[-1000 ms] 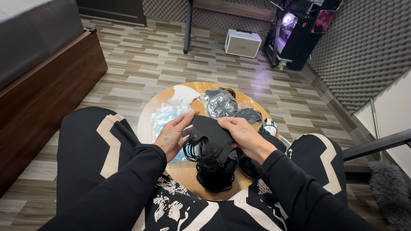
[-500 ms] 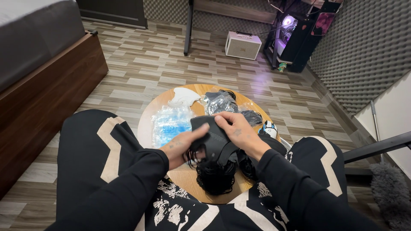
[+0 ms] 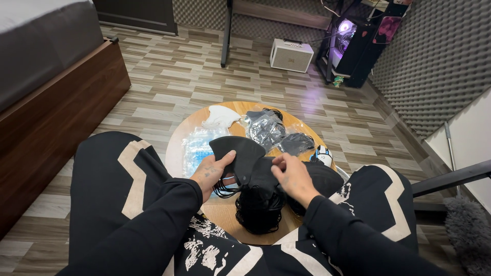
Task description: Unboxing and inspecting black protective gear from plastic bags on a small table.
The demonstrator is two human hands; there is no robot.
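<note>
Two hands over a small round wooden table (image 3: pixel 176 148), both busy with a pile of black fabric face masks (image 3: pixel 261 202) sitting near the table's front edge, right between the person's knees. Left hand (image 3: pixel 212 174) is closed on one black mask (image 3: pixel 240 153), thumb on top and fingers underneath, holding it up a bit off the pile and tilted toward the left. Right hand (image 3: pixel 291 176) is just beside it, fingertips pinched together on the top of the pile, touching the black fabric right where it meets the lifted mask. Can't really tell if the right hand is gripping that same mask or the one under it, it's all black on black there.

Rest of the table: a white cupped mask (image 3: pixel 220 116) at the far left edge, a clear plastic packet with something pale blue inside (image 3: pixel 197 145) lying flat behind the left hand, and a crinkly clear bag of dark masks (image 3: pixel 266 128) toward the back middle. Another dark mask (image 3: pixel 298 143) lies to the right of that bag, and a small white and blue gadget (image 3: pixel 323 155) sits at the right edge, partly hidden.

Person is seated, black trousers with pale stripes, long black sleeves. Wood-pattern floor all round, a dark wooden bed frame (image 3: pixel 61 117) on the left, a white box speaker (image 3: pixel 291 54) and a glowing purple computer case (image 3: pixel 353 43) at the back by the grey foam wall
</note>
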